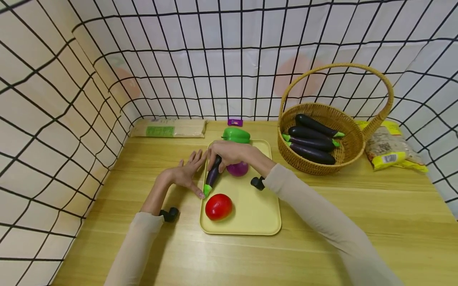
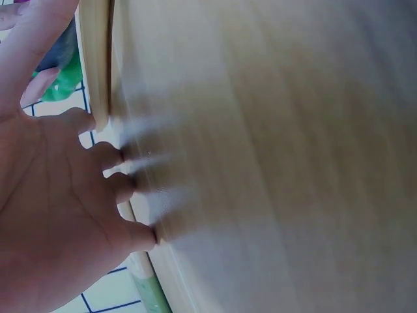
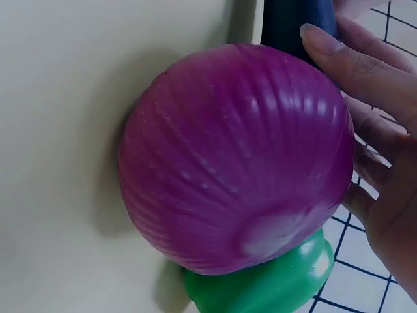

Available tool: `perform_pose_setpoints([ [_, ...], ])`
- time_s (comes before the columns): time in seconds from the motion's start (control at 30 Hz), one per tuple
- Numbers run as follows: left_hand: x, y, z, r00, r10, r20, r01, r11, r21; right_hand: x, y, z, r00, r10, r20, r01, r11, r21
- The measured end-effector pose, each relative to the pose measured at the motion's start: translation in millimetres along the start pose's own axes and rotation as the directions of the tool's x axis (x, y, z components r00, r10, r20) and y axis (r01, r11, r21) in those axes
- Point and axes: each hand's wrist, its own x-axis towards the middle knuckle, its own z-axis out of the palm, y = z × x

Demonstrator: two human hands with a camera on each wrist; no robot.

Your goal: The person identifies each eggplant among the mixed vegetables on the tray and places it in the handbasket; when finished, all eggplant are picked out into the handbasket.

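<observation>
On a pale yellow tray point(image 1: 250, 206) an eggplant point(image 1: 212, 174) lies along the left rim, its green stem end toward me. My right hand point(image 1: 232, 153) grips the eggplant's far end from above, thumb on its side. Fingers spread, my left hand point(image 1: 184, 174) rests at the tray's left edge, thumb beside the stem end; its fingertips meet the wooden table in the left wrist view. A red tomato point(image 1: 219, 207) sits near the tray's front left. Partly behind my right hand is a purple onion point(image 3: 234, 156), with a green bell pepper point(image 1: 237, 135) beyond it.
A wicker basket point(image 1: 315, 169) with a tall handle holds several eggplants point(image 1: 311, 155) at the right. Beside it lies a yellow-ended bag point(image 1: 388, 147). A flat packet point(image 1: 168, 129) and a small purple wrapper point(image 1: 235, 122) lie along the back, before a black wire grid point(image 1: 241, 75).
</observation>
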Motion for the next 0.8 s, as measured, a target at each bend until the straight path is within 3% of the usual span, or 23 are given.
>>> perform_pose_setpoints([
  [0.27,-1.8,-0.5,0.5,1.0,0.007,-0.016,-0.007,1.0,-0.003,-4.3,8,-3,1.0,0.013,-0.027,-0.015,0.999,-0.045],
  [0.5,-2.1,-1.0,1.3,1.0,0.014,-0.019,-0.014,1.0,-0.005,-15.9,16,-11,0.991,-0.009,-0.135,0.001,0.998,-0.055],
  [0.8,-1.2,-1.1,1.8,0.999,0.032,-0.031,-0.032,0.999,-0.01,-47.2,30,-22,0.959,0.035,-0.28,-0.012,0.996,0.084],
])
